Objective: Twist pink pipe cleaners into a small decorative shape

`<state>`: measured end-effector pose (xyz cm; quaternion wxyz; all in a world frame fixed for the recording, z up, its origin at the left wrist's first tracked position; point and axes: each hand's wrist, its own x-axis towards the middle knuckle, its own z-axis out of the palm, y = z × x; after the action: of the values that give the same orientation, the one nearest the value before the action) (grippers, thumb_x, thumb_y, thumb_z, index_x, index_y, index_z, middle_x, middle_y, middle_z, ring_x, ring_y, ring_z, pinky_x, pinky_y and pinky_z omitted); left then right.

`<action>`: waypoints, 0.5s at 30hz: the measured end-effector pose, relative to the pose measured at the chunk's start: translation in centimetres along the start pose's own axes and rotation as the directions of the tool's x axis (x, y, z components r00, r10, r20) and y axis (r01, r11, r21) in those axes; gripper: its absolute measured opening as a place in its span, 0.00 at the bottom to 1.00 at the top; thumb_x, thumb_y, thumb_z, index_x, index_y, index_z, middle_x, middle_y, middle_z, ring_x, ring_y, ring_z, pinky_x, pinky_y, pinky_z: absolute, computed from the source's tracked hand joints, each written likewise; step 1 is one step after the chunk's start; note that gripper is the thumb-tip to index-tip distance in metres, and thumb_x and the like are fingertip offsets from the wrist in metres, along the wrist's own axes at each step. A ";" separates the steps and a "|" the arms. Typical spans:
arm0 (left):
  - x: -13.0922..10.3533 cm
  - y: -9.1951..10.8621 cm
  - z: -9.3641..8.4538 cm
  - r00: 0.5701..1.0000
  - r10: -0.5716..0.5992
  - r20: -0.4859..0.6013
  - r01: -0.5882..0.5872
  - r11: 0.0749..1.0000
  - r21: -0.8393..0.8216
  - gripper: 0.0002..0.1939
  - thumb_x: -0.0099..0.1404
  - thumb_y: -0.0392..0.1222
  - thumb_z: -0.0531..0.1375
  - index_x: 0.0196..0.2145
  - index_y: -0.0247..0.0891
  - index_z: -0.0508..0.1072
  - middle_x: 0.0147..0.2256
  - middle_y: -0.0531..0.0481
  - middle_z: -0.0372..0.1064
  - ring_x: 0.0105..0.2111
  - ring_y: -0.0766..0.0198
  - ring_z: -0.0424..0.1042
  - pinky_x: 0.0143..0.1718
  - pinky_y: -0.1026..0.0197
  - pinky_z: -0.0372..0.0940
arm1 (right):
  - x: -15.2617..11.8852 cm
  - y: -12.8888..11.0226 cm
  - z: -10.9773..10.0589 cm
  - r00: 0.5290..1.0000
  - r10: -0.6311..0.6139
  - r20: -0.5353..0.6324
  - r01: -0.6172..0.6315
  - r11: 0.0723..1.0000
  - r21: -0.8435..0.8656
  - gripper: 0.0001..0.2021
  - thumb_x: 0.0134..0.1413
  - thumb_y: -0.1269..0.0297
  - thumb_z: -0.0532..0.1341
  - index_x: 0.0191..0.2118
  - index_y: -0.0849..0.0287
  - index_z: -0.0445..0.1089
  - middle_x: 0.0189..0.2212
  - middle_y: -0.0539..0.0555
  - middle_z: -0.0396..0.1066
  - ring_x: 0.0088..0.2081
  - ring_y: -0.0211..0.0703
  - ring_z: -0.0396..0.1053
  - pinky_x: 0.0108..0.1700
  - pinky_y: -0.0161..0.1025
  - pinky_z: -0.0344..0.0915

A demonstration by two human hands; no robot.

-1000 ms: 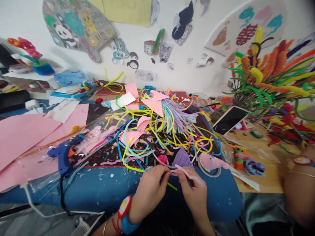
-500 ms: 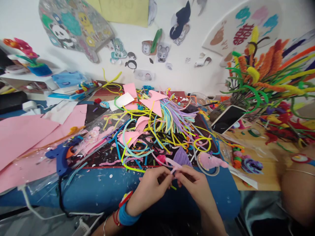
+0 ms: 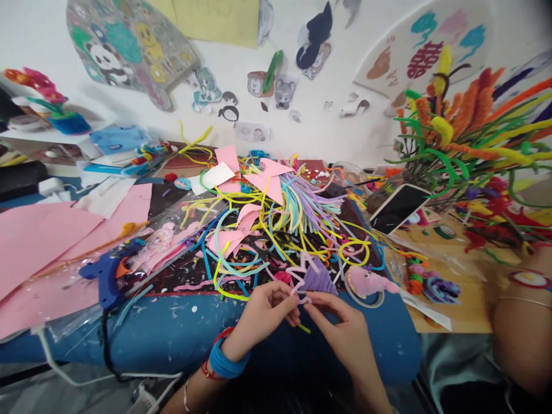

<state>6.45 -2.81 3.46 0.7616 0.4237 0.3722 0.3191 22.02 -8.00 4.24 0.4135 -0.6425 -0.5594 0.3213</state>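
Observation:
A pale pink pipe cleaner [image 3: 307,261], bent into zigzag points like a star, stands up between my hands above the table's front edge. My left hand [image 3: 265,313] pinches its lower part between thumb and fingers. From the other side, my right hand [image 3: 342,330] is closed at the fingertips on the same piece. Just behind lies a purple triangle of wound pipe cleaners [image 3: 319,280]. A pink fuzzy figure [image 3: 368,282] lies over a tape roll [image 3: 375,303] to the right. Loose yellow, blue and lilac pipe cleaners [image 3: 297,213] form a heap beyond my hands.
A blue glue gun [image 3: 107,279] lies at left on pink sheets [image 3: 38,241], its cord hanging over the edge. At right, a phone [image 3: 399,208] leans against a vase of pipe-cleaner flowers [image 3: 466,121]. Another person's arm [image 3: 524,328] rests at the far right.
The pink pipe cleaner has turned upright, so its zigzag points now show above my fingers. My left wrist has rotated a little, and my right hand has shifted slightly down.

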 end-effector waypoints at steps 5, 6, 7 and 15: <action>0.1 -0.2 -0.2 0.999 0.011 0.040 -0.012 0.999 0.040 0.16 0.56 0.49 0.63 0.29 0.30 0.69 0.21 0.51 0.70 0.20 0.67 0.71 0.25 0.64 0.67 | 0.2 0.0 -0.1 0.969 -0.245 -0.040 0.231 0.947 -0.224 0.03 0.53 0.66 0.62 0.35 0.55 0.72 0.31 0.51 0.76 0.34 0.43 0.74 0.44 0.43 0.67; 0.1 -0.3 -0.2 0.999 0.010 0.039 -0.011 0.999 0.033 0.16 0.56 0.49 0.63 0.29 0.31 0.69 0.21 0.51 0.70 0.20 0.67 0.71 0.25 0.64 0.67 | 0.3 0.0 -0.2 0.944 -0.328 -0.025 0.308 0.909 -0.280 0.03 0.54 0.67 0.61 0.34 0.54 0.73 0.31 0.50 0.76 0.35 0.43 0.73 0.46 0.45 0.65; 0.1 -0.3 -0.3 0.999 0.008 0.037 -0.009 1.000 0.023 0.16 0.56 0.49 0.63 0.29 0.31 0.69 0.21 0.51 0.70 0.20 0.67 0.71 0.25 0.64 0.68 | 0.3 0.0 -0.3 0.917 -0.398 -0.012 0.371 0.865 -0.339 0.04 0.54 0.69 0.60 0.33 0.54 0.73 0.30 0.50 0.76 0.35 0.43 0.72 0.47 0.46 0.63; 0.3 -0.1 -0.4 1.000 -0.015 0.009 0.016 0.997 -0.070 0.15 0.55 0.47 0.64 0.30 0.30 0.68 0.21 0.51 0.71 0.20 0.67 0.72 0.24 0.66 0.69 | 0.5 0.1 -0.6 0.769 -0.635 0.079 0.582 0.644 -0.497 0.11 0.54 0.76 0.58 0.39 0.55 0.72 0.29 0.52 0.75 0.33 0.42 0.69 0.42 0.43 0.63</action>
<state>6.25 -2.46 3.12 0.7799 0.3953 0.3610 0.3242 22.66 -7.57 4.49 0.3469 -0.5157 -0.7831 -0.0242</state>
